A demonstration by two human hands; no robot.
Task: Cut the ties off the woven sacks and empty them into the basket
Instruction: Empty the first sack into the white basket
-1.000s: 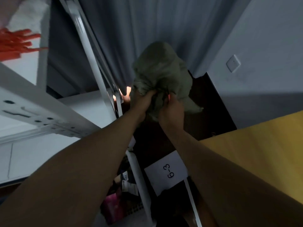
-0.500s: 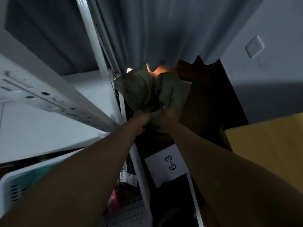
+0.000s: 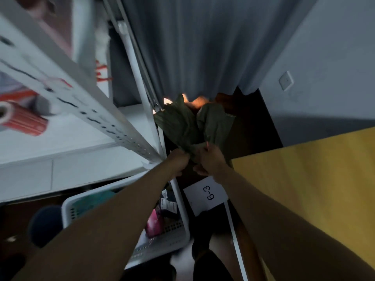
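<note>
With both fists clamped on its gathered end, left hand (image 3: 178, 162) and right hand (image 3: 209, 159) hold the sack (image 3: 188, 126) at 12 o'clock above the basket (image 3: 172, 243), likely to shake it empty.

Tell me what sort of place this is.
Probably a storeroom or stockroom: white slotted metal shelving, a paper location label reading 6-3, and a white plastic basket of packaged goods below the shelves.

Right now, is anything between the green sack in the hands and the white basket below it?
Partly. The left hand and right hand grip the green sack up beside the shelf post; the left forearm crosses over the white basket, otherwise nothing visible blocks it.
</note>
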